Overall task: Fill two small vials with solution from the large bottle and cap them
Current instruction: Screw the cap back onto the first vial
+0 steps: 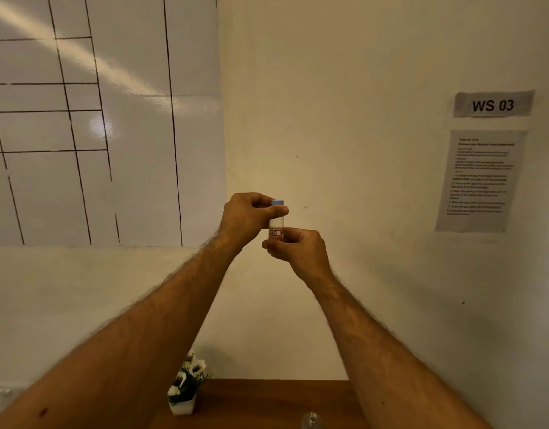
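- Holding a small vial [276,227] up in front of the wall, well above the desk [267,397], the person has both hands on it.
- The left hand [245,218] comes in from the upper left, and its grip is clenched round the blue cap [278,202], thumb and fingers pinching just under the cap's top.
- The right hand [298,249] sits directly below, grasping the vial's base, with the fingers curled under the red-edged label marked "B".
- The vial stands upright, its long axis running vertically between the two hands: cap above, base below. That line is what the coming move turns on, since the cap has to twist about it while the base stays fixed.
- Both hands touch the vial, so neither is nearer. The left hand owns the cap and looks like the one to do the turning.
- Whether the cap is being tightened or loosened cannot be told, and the liquid level is unclear through the cloudy wall.
- On the desk, a small potted plant [185,388] stands at the far left corner, and a clear rounded top [311,420] pokes in at the near edge. It may be the large bottle.
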